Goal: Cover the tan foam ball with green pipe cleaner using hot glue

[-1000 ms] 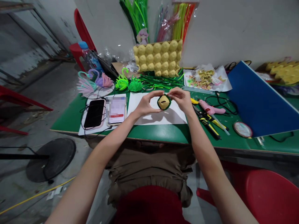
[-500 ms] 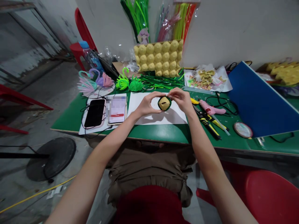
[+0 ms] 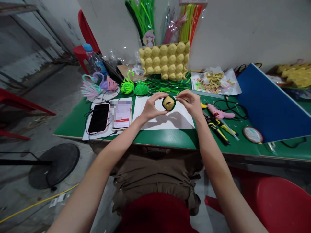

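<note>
Head view: left hand (image 3: 151,108) grasping a small yellow piece with a dark green rim (image 3: 168,103), thumb under it, fingers over the top, a dark slot in the yellow face. Right hand (image 3: 191,101) close at the piece's right side, thumb and forefinger brought together near the rim — can't tell from where I stand whether they pinch it. Piece is held up above a white sheet (image 3: 186,124), hand shadows falling on the paper. Sheet lies on a green table (image 3: 170,137). Right of the right hand: pink glue gun (image 3: 220,113), then black-and-yellow pliers (image 3: 218,132), and a round tape roll (image 3: 252,134) farther right near a leaning blue board (image 3: 272,106). Left of the left hand: phone with lit screen (image 3: 122,113), dark phone (image 3: 99,118) beside it, cables around. Behind the sheet: bright green fuzzy figures (image 3: 141,88), loose dark green stems (image 3: 167,84), yellow egg tray (image 3: 164,60) standing up — scraps on paper (image 3: 213,81) to its right. Pastel fuzzy figures (image 3: 91,88) back left, blue-capped bottle (image 3: 97,63) behind them.
</note>
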Demonstrator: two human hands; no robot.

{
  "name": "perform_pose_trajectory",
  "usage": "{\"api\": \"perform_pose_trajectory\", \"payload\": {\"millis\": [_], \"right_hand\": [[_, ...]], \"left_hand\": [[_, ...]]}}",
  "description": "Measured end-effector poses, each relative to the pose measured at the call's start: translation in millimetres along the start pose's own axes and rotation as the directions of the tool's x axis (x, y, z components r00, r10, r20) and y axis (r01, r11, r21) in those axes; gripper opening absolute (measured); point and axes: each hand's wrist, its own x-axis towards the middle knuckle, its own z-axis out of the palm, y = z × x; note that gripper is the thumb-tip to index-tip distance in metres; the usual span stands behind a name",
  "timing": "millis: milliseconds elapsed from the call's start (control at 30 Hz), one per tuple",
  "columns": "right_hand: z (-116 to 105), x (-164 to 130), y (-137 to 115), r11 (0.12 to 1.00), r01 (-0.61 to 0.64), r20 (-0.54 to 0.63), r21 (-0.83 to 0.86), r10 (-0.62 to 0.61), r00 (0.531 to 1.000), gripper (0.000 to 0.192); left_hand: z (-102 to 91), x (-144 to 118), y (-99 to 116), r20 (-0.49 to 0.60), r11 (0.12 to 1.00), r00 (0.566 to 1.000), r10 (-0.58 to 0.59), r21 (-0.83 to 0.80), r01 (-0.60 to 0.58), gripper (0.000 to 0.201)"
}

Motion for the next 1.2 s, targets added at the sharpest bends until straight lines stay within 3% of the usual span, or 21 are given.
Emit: {"api": "perform_pose_trajectory", "payload": {"millis": [200,533,933,1200], "right_hand": [[2.8,-0.7,-2.4,1.000,-0.018,-0.020,0.024,0.019,1.000,0.042],[1.9,-1.9,-7.3,1.000,0.002,-0.026,0.005,-0.002,1.000,0.040],[-0.8,-2.0,-7.4,1.000,0.013,0.021,-0.024,-0.012,1.000,0.041],[-0.6,-2.1,-9.1,0.998,-0.002,0.015,-0.058,0.003,1.000,0.043]], "left_hand": [[-1.3,-1.4,1.6,-0.034,0.974,0.984,0.176,0.150,-0.170,0.054],[-0.3,-3.9,3.6,0.019,0.937,0.962,0.272,0.222,-0.269,0.052],[-0.8,-4.2,2.4,0.030,0.926,0.957,0.289,0.244,-0.288,0.054],[-0.5,-7.3,0.9,0.050,0.939,0.978,0.201,0.276,-0.207,0.047]]}}
